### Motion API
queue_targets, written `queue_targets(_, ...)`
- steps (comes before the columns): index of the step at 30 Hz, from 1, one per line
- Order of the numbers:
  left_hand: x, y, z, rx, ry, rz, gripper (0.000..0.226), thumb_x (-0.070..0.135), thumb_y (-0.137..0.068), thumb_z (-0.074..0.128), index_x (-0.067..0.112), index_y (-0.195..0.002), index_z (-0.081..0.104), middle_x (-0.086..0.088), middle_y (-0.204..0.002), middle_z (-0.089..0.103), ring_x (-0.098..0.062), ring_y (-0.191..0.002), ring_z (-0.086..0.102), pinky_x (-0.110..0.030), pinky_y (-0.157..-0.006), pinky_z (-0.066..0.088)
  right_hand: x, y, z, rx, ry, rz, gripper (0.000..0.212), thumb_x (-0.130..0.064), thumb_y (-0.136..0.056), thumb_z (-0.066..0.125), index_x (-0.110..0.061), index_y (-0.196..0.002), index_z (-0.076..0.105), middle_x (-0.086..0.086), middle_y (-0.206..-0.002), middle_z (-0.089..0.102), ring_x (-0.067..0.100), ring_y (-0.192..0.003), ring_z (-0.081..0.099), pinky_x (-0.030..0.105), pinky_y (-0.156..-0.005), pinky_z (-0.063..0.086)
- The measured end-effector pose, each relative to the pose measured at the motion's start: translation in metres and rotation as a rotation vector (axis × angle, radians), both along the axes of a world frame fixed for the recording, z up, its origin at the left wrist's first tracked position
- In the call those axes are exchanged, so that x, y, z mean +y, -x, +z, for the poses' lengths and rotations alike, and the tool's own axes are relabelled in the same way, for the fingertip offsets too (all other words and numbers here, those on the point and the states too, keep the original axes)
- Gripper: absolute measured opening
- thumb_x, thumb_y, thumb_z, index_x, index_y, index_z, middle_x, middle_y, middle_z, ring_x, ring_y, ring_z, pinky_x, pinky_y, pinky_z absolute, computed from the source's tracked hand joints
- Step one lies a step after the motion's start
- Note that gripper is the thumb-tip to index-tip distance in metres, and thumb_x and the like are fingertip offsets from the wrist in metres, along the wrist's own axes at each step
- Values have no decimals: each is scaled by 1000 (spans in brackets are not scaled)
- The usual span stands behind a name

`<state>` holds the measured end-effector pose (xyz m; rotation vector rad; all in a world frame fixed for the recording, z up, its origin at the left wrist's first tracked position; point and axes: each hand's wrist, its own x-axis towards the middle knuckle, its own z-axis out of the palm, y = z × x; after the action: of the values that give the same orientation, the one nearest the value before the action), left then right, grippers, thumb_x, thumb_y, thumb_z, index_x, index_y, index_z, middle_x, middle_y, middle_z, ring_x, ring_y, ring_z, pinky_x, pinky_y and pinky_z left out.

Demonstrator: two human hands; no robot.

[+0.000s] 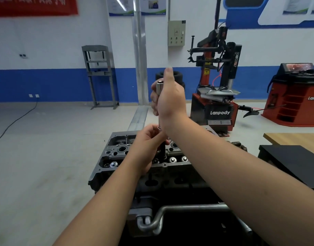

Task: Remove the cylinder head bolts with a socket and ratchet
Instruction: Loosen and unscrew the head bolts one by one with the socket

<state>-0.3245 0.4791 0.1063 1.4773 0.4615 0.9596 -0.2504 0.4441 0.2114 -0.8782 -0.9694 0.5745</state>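
White walls with a blue lower band closed off the workshop behind a pale grey floor, where a red-and-black tyre changer marked "Lanpody" (217,96) stood near a red wheel balancer cabinet (293,103) and a grey steel press frame (99,75) stood against the wall. Nearer the camera sat the grey cast-metal cylinder head (120,153) on its engine block, its round ports and shiny valve caps facing up. The right hand (170,98) was curled round the upper part of a long silver steel tool shaft (159,89) held upright over the head — only its top end and a short length below the fist showed. The left hand (149,141) was below it, fingers curled and pinching the dark lower end of the tool (163,150), which reached down to the head's top face; whether it sat on a bolt could not be told. One black bolt (150,178) stood in a recess at the head's near edge. A bent grey metal pipe (179,210) ran across the foreground.
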Motion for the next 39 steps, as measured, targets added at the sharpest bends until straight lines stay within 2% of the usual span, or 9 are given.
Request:
queue_targets(3, 0, 3, 0, -27, 32, -78, 29, 42, -94, 58, 19, -101, 75, -6, -98, 73, -21, -93, 67, -41, -88, 50, -1, -11, 3, -46, 28, 118, 44, -53, -99, 52, -18, -72, 46, -5, -53, 35, 11, -44, 27, 26, -42, 25)
queue_targets(7, -2, 2, -2, -49, 1, -60, 26, 36, -97, 55, 29, -91, 79, -4, -94, 74, -17, -91, 68, -37, -87, 51, -1, -19, -4, -201, 23, 168, 38, -47, -99, 57, -15, -82, 44, -5, -54, 39, 10, -44, 33, 26, -42, 33)
queue_targets(11, 3, 0, -5, -87, 9, -6, 16, 23, -96, 70, 10, -104, 69, -3, -90, 75, -17, -85, 70, -25, -75, 56, -9, -23, -36, -462, -20, -14, 23, -32, -102, 55, -10, -98, 52, -3, -68, 54, 11, -57, 53, 27, -54, 49)
queue_targets(14, 4, 1, -4, -93, 30, 2, 29, 28, -89, 77, 7, -107, 67, -8, -96, 73, -26, -88, 67, -35, -78, 57, -14, -28, -62, -672, -28, -222, 17, -31, -103, 54, -16, -105, 60, -7, -78, 61, 7, -73, 60, 29, -69, 52)
queue_targets(20, 0, 1, -1, -82, 59, -88, 34, 40, -98, 50, 21, -111, 76, -7, -107, 76, -17, -98, 71, -32, -81, 55, -15, -33, -68, -683, 18, -280, 32, -38, -106, 38, -17, -117, 60, -9, -93, 71, 7, -87, 68, 39, -82, 57)
queue_targets(23, -1, 1, -1, -77, 29, -57, 30, 42, -99, 54, 25, -108, 78, -7, -106, 77, -19, -96, 71, -37, -83, 56, -16, -36, -72, -641, 34, -189, 26, -34, -104, 48, -18, -124, 53, -6, -93, 71, 8, -88, 70, 36, -81, 58)
queue_targets(26, -2, 1, 0, -93, 33, -47, 29, 39, -98, 63, 19, -115, 74, -8, -107, 77, -18, -94, 74, -26, -74, 57, -15, -37, -79, -665, 43, -216, 15, -28, -98, 62, -17, -108, 58, -7, -85, 67, 6, -80, 65, 33, -75, 55)
queue_targets(35, -1, 3, -1, -131, 95, -78, 29, 26, -108, 46, 24, -111, 75, -6, -110, 77, -18, -103, 73, -26, -78, 57, -10, -32, -78, -581, 108, -73, 18, -30, -106, 44, -38, -98, 58, -8, -100, 71, 8, -97, 67, 41, -89, 57)
queue_targets(39, -1, 1, -4, -132, 26, -35, 19, 23, -103, 58, 17, -113, 74, -1, -111, 77, -20, -104, 73, -29, -84, 59, -8, -44, -74, -645, 88, -45, 16, -46, -98, 47, -36, -102, 58, 0, -95, 71, 14, -89, 69, 46, -85, 58)
